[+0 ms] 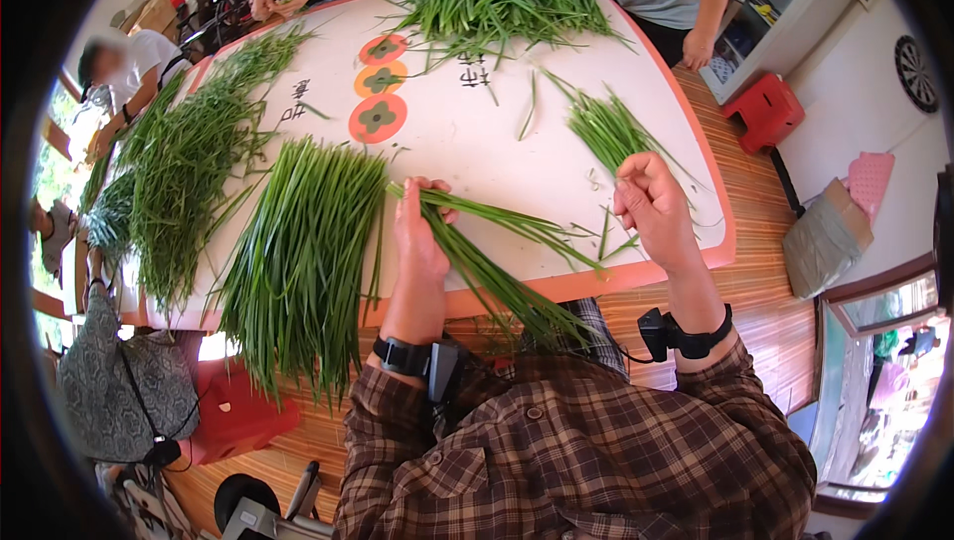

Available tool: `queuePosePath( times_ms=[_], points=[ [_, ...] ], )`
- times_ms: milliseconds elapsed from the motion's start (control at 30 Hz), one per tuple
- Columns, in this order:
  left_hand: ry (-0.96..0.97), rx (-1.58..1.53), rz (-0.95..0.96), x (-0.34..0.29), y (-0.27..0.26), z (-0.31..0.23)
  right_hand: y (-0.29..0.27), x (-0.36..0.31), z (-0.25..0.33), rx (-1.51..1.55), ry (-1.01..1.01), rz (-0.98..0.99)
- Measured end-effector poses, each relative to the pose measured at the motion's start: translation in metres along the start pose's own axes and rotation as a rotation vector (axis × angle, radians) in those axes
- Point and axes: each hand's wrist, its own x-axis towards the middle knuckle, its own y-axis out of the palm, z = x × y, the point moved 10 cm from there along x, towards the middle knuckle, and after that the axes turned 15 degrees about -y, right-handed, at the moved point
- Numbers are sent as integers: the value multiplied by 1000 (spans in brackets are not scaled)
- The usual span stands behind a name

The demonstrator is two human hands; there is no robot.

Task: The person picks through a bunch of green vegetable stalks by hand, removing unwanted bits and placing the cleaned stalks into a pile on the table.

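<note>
At six o'clock on table (472, 157), left hand (422, 232) holding green stalks (475, 260); right hand (651, 207) pinched, contents unclear; slack left grip could scatter stalks.

A long-sleeved plaid shirt (606, 441) in dark brown, black and tan is worn, fitted with round brown buttons (535, 413) and a plaid chest pocket (447, 473). Behind the left hand (422, 232), the wrist is encircled by a black strap (400, 357) bearing a dark grey box (446, 371). Behind the right hand (656, 212), a similar black band (703, 341) is worn, with a black boxy module (653, 334) and thin black cable (630, 357) attached.
</note>
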Motion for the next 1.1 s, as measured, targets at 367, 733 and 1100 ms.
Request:
queuePosePath(
  times_ms=[367,733,1100],
  points=[
    [-5,134,-62,-6,7,-1,152,19,-20,-444,-100,519],
    [29,-38,80,1,5,1,87,4,-32,-386,-72,394],
    [28,-124,106,6,-6,-3,-8,-39,-76,-38,185,147]
  ],
)
